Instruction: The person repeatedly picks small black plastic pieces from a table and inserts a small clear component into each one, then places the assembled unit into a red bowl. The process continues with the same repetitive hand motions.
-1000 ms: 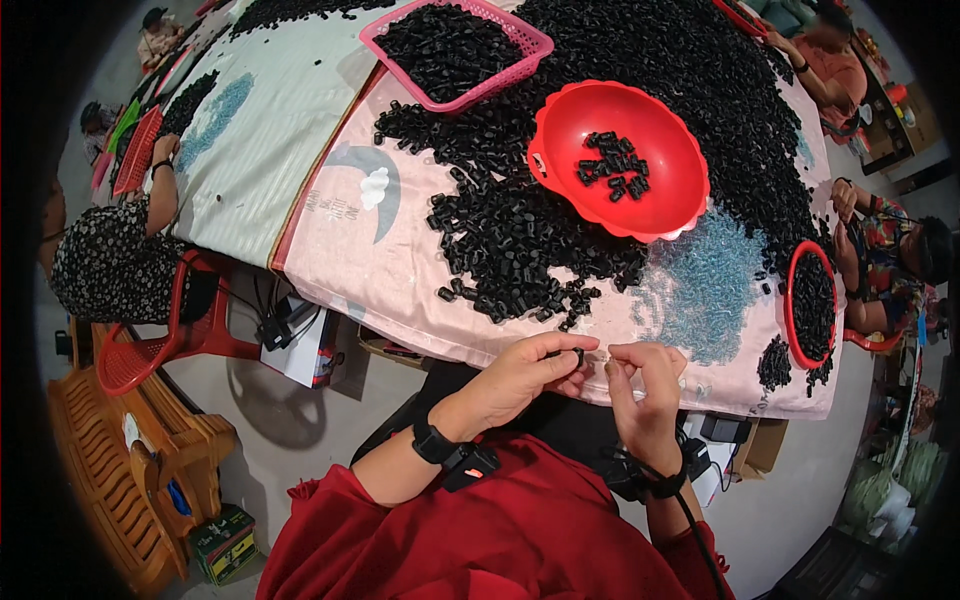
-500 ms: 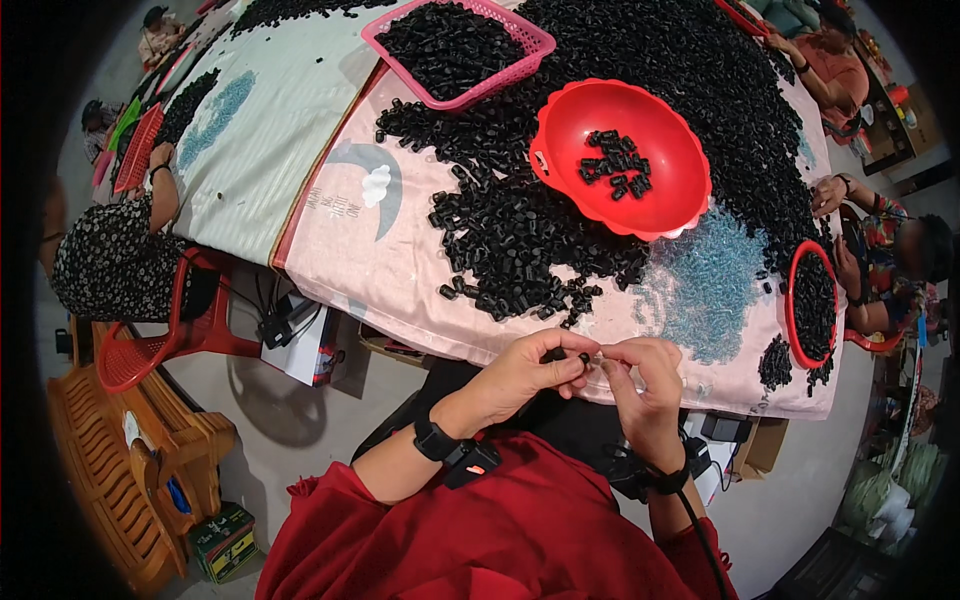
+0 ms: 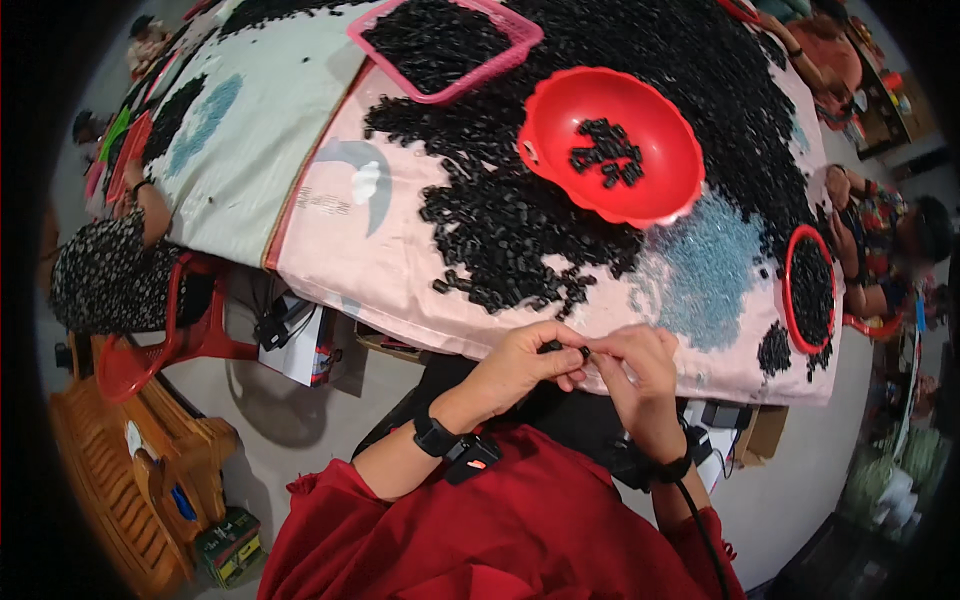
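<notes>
At the table's near edge, my left hand [image 3: 522, 368] is closed on a small black cylindrical piece [image 3: 584, 352], held between thumb and fingertips. My right hand [image 3: 640, 368] meets it there, thumb and forefinger pinched at the piece's end; whatever they hold is hidden. Just beyond lie a loose pile of like black pieces [image 3: 505, 255] and a spread of small clear bluish pieces [image 3: 708, 275]. A red scalloped bowl [image 3: 655, 120] with several black pieces in it stands on the pile.
A pink basket [image 3: 360, 48] full of black pieces stands at the back. On the right is a red round tray [image 3: 792, 310]. People sit at both sides, one on a red chair [image 3: 215, 325] at left. A wooden bench [image 3: 110, 450] stands lower left.
The view has shifted slightly, so the table items sit a little higher. My right fingertips have closed in against the black piece; a clear bit seen between them before is now hidden.
</notes>
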Action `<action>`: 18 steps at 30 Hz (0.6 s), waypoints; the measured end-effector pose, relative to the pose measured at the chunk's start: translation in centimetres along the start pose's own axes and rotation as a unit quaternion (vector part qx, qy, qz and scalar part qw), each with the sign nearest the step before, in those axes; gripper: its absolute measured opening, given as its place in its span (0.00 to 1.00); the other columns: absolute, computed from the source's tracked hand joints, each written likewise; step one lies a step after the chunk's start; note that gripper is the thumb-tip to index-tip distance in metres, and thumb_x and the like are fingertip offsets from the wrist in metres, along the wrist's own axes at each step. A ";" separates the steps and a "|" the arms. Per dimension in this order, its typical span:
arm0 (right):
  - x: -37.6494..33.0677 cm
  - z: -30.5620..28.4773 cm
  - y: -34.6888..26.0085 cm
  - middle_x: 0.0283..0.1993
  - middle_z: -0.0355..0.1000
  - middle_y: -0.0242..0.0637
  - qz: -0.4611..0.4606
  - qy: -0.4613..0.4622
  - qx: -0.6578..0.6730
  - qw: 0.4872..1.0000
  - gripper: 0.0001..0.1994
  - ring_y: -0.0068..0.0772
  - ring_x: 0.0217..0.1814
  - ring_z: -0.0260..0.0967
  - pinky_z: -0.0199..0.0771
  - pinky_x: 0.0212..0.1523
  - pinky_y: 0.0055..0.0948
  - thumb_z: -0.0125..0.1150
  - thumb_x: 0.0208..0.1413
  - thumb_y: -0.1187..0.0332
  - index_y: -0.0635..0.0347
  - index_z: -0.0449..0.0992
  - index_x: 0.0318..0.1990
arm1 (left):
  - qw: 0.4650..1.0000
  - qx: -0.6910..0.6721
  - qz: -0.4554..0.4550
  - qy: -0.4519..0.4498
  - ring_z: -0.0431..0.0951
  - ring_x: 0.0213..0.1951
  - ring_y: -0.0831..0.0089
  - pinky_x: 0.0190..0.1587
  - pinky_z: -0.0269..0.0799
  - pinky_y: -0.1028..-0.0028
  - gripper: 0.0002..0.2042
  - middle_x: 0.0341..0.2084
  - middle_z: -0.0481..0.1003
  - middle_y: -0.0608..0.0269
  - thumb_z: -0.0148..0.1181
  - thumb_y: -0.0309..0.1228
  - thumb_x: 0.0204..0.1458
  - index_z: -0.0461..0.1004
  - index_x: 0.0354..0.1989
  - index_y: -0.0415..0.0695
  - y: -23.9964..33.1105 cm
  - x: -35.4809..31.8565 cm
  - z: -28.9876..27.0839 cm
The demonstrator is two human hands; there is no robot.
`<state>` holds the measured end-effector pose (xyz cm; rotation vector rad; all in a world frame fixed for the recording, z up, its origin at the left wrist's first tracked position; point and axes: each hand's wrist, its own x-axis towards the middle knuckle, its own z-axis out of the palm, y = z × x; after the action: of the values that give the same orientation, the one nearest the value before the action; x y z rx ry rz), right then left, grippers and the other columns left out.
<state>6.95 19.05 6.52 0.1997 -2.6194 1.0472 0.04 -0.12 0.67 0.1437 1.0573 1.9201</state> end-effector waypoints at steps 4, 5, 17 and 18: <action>0.1 -0.3 0.5 0.36 0.77 0.29 0.024 -0.012 0.044 0.999 0.09 0.31 0.41 0.75 0.58 0.53 0.36 0.70 0.56 0.77 0.55 0.86 0.44 | 1.000 0.016 -0.012 0.023 0.85 0.39 0.73 0.41 0.82 0.75 0.08 0.41 0.84 0.57 0.63 0.27 0.68 0.79 0.51 0.38 0.0 0.3 0.0; 0.2 -0.5 0.4 0.36 0.77 0.28 0.037 -0.020 0.063 0.997 0.09 0.29 0.41 0.75 0.57 0.53 0.35 0.70 0.57 0.76 0.55 0.86 0.44 | 1.000 0.005 -0.013 0.022 0.85 0.39 0.73 0.41 0.82 0.76 0.08 0.41 0.84 0.57 0.64 0.27 0.68 0.79 0.51 0.39 0.0 0.3 -0.1; 2.3 -3.4 0.5 0.34 0.74 0.24 0.027 -0.091 0.067 0.993 0.15 0.25 0.42 0.71 0.53 0.54 0.33 0.65 0.64 0.71 0.49 0.87 0.56 | 0.999 -0.032 -0.002 0.005 0.82 0.35 0.79 0.41 0.81 0.78 0.11 0.38 0.83 0.60 0.64 0.31 0.68 0.79 0.53 0.40 2.2 1.6 1.5; 2.7 -3.3 0.5 0.34 0.74 0.24 0.022 -0.102 0.071 0.992 0.15 0.25 0.42 0.71 0.52 0.54 0.33 0.65 0.64 0.71 0.49 0.87 0.56 | 0.999 -0.038 0.002 0.010 0.82 0.35 0.79 0.42 0.81 0.77 0.11 0.38 0.83 0.61 0.64 0.31 0.68 0.79 0.53 0.40 2.3 1.4 1.5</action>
<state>5.04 21.62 9.36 0.2981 -2.7390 1.2930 -1.57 1.32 2.89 0.0843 0.9954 1.9651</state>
